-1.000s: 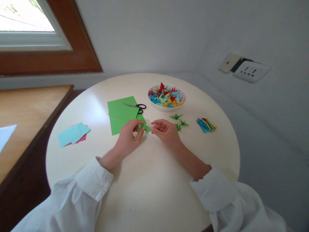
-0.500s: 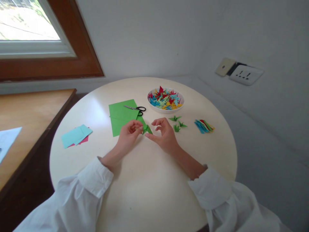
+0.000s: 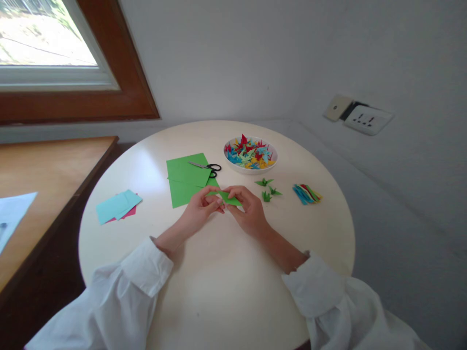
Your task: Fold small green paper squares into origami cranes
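Note:
Both my hands meet over the middle of the round cream table (image 3: 219, 291). Between them is a small folded piece of green paper (image 3: 229, 198). My left hand (image 3: 200, 210) pinches its left end and my right hand (image 3: 247, 210) pinches its right side, fingers closed on it. Just behind the hands lie green paper sheets (image 3: 184, 176) with black-handled scissors (image 3: 207, 166) on top. Three small green folded cranes (image 3: 268, 189) sit to the right of my right hand.
A white bowl (image 3: 251, 168) full of several coloured paper cranes stands behind the hands. Coloured paper strips (image 3: 307, 192) lie at the right. Light blue and pink sheets (image 3: 118, 205) lie at the left. A wooden desk (image 3: 44, 180) adjoins the table's left side; wall sockets (image 3: 367, 119) are at the right.
My hands have closed together on the green piece, which now lies flatter and stretched between them. The view has shifted slightly downward.

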`<state>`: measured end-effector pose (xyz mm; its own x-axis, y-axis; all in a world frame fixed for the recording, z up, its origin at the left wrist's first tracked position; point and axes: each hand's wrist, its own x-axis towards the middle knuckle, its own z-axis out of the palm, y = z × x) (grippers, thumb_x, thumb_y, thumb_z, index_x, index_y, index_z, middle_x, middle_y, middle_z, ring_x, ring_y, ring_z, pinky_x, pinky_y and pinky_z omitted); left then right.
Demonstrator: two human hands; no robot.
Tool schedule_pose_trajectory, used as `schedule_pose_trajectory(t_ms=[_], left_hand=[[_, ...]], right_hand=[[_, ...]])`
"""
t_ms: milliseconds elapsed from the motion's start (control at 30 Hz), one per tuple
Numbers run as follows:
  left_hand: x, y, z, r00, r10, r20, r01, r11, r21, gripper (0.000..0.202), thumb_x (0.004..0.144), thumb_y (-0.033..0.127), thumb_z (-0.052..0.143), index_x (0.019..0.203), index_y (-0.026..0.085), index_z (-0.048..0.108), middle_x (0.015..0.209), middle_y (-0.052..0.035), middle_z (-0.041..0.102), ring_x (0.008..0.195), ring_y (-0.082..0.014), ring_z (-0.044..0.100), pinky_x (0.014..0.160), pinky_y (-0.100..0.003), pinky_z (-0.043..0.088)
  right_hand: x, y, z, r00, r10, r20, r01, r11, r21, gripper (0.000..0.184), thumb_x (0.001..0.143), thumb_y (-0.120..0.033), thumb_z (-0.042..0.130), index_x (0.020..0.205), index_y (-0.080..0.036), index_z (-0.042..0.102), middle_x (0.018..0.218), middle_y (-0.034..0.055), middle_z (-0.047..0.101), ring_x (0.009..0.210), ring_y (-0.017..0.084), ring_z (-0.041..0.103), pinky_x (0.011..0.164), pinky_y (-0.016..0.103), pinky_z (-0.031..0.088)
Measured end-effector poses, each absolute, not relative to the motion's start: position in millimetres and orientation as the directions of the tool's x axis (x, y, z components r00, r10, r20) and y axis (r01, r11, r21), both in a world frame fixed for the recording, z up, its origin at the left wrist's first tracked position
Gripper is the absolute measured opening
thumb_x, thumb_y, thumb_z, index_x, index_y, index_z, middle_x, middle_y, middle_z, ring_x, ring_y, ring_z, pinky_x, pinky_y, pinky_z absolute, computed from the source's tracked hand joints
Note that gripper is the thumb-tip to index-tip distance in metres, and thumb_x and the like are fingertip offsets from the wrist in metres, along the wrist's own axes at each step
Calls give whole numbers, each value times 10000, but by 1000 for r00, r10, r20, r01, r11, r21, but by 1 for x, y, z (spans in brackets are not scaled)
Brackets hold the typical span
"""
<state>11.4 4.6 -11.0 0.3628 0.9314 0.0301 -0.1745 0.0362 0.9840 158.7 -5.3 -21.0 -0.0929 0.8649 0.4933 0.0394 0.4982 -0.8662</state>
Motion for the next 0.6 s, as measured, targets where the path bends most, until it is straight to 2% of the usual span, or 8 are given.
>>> schedule_pose_trajectory(t_ms=[100,267,433,600], left_hand=[[11,8,-17,356,934,37,-79,-10,997,349,705,383,674,933,166,524,606,28,590,587,-101,550,602,-234,437],[6,14,-18,228,966,125,42,-138,990,250,680,263,676,868,156,550,652,33,562,581,-84,528,566,-206,418],[2,9,-4,289,947,142,57,-165,985,300,679,183,632,968,136,565,624,17,605,575,-102,560,578,-223,450],[3,7,-2,305,945,115,78,-145,986,215,666,225,638,852,118,623,672,-39,658,628,-135,612,620,-251,480]], right_hand=[[159,-4,-23,-90,868,488,81,495,-865,106,710,-125,557,762,-201,504,876,37,597,872,159,595,797,297,481],[160,-2,-22,-63,905,421,179,425,-887,40,739,-175,561,759,-196,534,800,16,600,756,142,585,691,263,476],[162,-2,-22,-42,936,349,229,349,-909,55,750,-230,567,760,-195,527,750,3,586,628,120,551,586,247,451],[162,-3,-22,-78,939,335,257,344,-903,60,751,-230,566,758,-191,520,769,9,598,635,121,556,592,252,455]])
